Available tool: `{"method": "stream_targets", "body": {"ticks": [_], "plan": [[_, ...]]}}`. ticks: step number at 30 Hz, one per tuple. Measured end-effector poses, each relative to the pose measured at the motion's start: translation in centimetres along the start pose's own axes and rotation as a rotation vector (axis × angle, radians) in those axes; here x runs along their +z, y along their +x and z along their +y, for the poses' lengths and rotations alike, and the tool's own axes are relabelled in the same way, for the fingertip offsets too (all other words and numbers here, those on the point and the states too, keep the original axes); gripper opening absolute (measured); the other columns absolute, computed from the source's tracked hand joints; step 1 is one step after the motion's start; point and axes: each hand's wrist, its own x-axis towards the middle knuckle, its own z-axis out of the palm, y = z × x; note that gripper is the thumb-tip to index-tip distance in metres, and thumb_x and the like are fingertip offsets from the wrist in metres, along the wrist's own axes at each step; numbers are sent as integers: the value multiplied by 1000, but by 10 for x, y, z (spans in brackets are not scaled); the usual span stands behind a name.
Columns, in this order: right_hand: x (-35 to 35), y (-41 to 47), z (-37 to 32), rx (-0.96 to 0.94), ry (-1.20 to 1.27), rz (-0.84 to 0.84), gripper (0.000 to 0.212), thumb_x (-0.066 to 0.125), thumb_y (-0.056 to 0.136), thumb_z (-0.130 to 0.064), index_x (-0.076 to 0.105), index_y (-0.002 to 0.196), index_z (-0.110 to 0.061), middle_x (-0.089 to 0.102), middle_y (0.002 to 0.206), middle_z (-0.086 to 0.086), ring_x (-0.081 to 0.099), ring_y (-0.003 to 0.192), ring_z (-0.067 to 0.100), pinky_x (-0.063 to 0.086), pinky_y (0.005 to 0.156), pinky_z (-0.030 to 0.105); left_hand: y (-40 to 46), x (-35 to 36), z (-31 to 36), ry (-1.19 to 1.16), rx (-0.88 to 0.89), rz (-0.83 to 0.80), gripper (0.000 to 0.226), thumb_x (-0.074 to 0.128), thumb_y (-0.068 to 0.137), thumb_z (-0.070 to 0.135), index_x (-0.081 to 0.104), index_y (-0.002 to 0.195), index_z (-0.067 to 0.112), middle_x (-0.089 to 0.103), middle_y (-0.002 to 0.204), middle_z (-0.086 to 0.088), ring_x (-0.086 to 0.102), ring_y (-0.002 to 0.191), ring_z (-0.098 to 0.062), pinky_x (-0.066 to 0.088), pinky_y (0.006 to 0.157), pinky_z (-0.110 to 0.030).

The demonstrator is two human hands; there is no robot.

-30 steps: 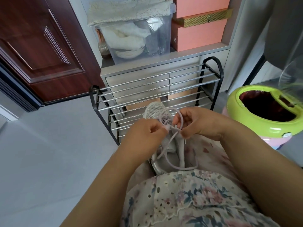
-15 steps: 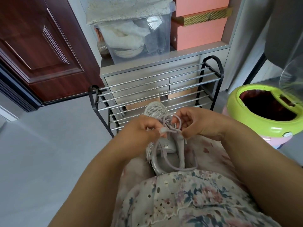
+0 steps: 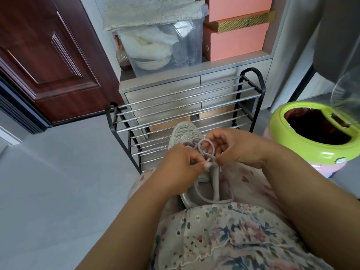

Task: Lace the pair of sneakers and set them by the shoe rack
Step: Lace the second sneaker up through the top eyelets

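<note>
Since a moment ago our hands have drawn closer over the shoe, and the lace loop now stands rounder between them. Far left is the dark red-brown panelled wooden door (image 3: 48, 61). Next, our left hand (image 3: 183, 168) pinches the pale lilac round shoelace (image 3: 206, 148) between thumb and curled fingers, right at the knot. The silver-grey mesh sneaker (image 3: 185, 133) lies on our lap, toe pointing at the black-framed shoe rack with chrome bars (image 3: 187, 106) just beyond our knees. Our right hand (image 3: 235, 147) grips the lace loop with curled fingers, touching the left hand's fingertips. We see only one sneaker. Farther right stands the lime-green round plastic bin (image 3: 311, 151).
</note>
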Motion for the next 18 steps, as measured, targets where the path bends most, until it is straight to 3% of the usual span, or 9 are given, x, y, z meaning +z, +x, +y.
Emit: {"method": "stream_targets", "body": {"ticks": [2,3,6,9,12,14,16,18], "plan": [[0,1,2,7,18,-3,41,66,68,22,58,94,-8,65,78,2,60,66,9,49,59,21,-2,-4,-1,-75,-16,4,21,66,88,27,72,70,17,65,69,-10,50,60,-10,39,57,-20],[0,1,2,11,12,-1,40,66,68,22,58,94,-8,65,79,3,59,66,11,48,59,23,-5,-8,0,-126,-24,8,20,67,87,26,72,71,17,63,69,-11,48,61,-14,38,57,-22],[-1,4,4,25,-3,10,39,61,68,23,59,93,-7,61,79,5,55,65,13,46,57,22,-15,-26,3,-232,-23,5,16,68,85,23,73,71,16,58,62,6,47,56,-4,39,55,-15],[-1,3,4,34,-11,23,38,58,70,24,61,93,-6,59,79,5,54,64,12,46,54,21,-25,-44,4,-291,55,-60,14,72,81,26,74,73,14,63,71,-3,56,68,-8,45,67,-17],[0,1,2,28,-47,19,34,59,70,22,61,90,-6,60,77,4,54,65,13,46,55,22,-30,-51,2,-310,59,-131,18,72,77,27,75,76,9,59,63,2,54,60,-7,43,59,-19],[0,0,0,18,-82,21,33,60,70,21,61,87,-7,60,75,3,53,64,13,44,54,22,-28,-47,-2,-212,19,-145,22,67,84,31,74,70,16,49,60,-8,43,55,-19,36,56,-27],[0,-1,-2,9,-117,26,31,60,70,20,61,82,-8,59,70,1,52,60,12,43,51,20,-22,-42,-8,-119,-28,-85,27,61,90,39,73,72,22,52,68,-25,39,59,-22,35,59,-33],[0,-3,-4,4,-160,23,30,61,69,18,60,76,-10,57,63,-4,49,54,8,40,48,16,-16,-38,-11,-107,-64,44,23,60,90,38,74,78,24,60,69,-19,46,59,-16,40,57,-32]]}}
